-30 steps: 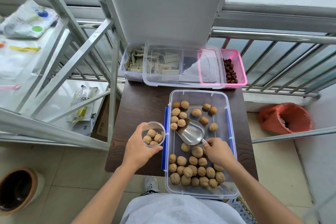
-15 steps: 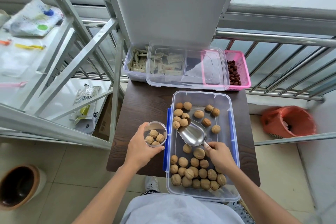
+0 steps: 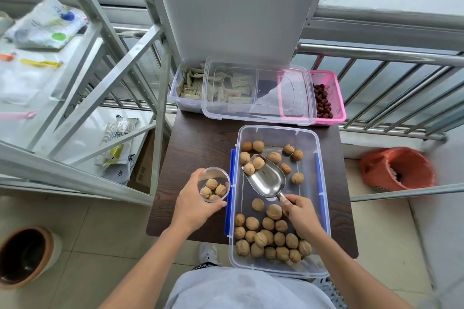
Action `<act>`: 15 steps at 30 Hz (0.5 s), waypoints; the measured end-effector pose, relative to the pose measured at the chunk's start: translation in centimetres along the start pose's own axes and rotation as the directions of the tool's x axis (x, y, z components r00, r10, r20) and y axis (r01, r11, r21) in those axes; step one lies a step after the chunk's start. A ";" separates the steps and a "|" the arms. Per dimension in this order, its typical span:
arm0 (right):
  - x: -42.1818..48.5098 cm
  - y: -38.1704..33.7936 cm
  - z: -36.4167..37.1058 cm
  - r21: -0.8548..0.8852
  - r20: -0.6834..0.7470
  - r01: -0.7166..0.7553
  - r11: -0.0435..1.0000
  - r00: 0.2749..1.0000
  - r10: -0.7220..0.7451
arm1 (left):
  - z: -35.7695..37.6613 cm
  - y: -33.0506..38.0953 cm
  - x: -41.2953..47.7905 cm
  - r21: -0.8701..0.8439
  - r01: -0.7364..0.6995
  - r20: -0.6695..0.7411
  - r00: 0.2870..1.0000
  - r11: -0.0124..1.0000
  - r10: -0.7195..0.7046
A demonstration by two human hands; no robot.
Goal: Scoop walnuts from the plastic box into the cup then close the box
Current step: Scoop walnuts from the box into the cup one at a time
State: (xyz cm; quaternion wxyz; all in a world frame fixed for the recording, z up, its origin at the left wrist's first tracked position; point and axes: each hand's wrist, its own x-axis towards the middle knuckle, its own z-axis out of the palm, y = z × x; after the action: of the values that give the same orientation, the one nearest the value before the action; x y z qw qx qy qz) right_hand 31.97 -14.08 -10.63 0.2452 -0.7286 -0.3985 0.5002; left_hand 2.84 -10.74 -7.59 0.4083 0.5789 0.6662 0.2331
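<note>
Metal scoop [image 3: 265,178] pinched at its handle by the right hand [image 3: 300,213], mouth among walnuts [image 3: 270,238] inside the open plastic box [image 3: 316,158] on the dark wood bench [image 3: 198,143]. Left hand [image 3: 193,204] wrapped around the clear cup [image 3: 214,184] just left of the box, four walnuts inside. Packet [image 3: 118,144] on the shelf below shows "ok"; other print unreadable.

Scoop [image 3: 267,179] handle hidden inside right hand [image 3: 300,216]. Left hand [image 3: 193,204] covers the cup's [image 3: 214,184] near wall. Box [image 3: 278,133] near edge hidden behind grey clothing [image 3: 251,288]. Clear lid [image 3: 258,94] overlaps sachet tub [image 3: 187,83] and pink basket [image 3: 331,93]; sachet print too small to read. Left-shelf bags [image 3: 47,25] blurred.
</note>
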 end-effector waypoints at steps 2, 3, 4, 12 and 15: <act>-0.1 0.1 -0.3 0.033 -0.001 -0.001 0.999 1.000 0.001 | 0.0 0.1 -0.1 0.001 -0.003 -0.001 1.000 1.000 0.003; -0.2 0.1 -0.4 0.047 -0.002 -0.005 0.999 1.000 0.005 | -0.1 0.1 -0.1 0.003 -0.002 -0.001 1.000 1.000 0.002; -0.3 0.0 -0.5 0.062 -0.002 -0.007 0.998 1.000 0.008 | -0.1 0.1 0.0 0.004 -0.002 -0.001 1.000 1.000 0.002; -1.9 -2.4 -1.3 0.154 0.026 -0.002 0.988 1.000 -0.002 | -0.1 0.1 0.0 0.020 0.007 0.006 1.000 1.000 -0.007; -2.7 -4.0 -2.0 0.187 0.070 0.009 0.982 0.997 -0.022 | -0.1 0.1 0.0 0.021 0.015 0.014 1.000 1.000 -0.015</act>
State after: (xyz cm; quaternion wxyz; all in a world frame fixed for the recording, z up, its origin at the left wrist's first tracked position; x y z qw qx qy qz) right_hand 32.00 -13.98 -5.43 0.3016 -0.6809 -0.3642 0.5593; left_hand 2.81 -10.73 -7.50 0.4089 0.5796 0.6700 0.2191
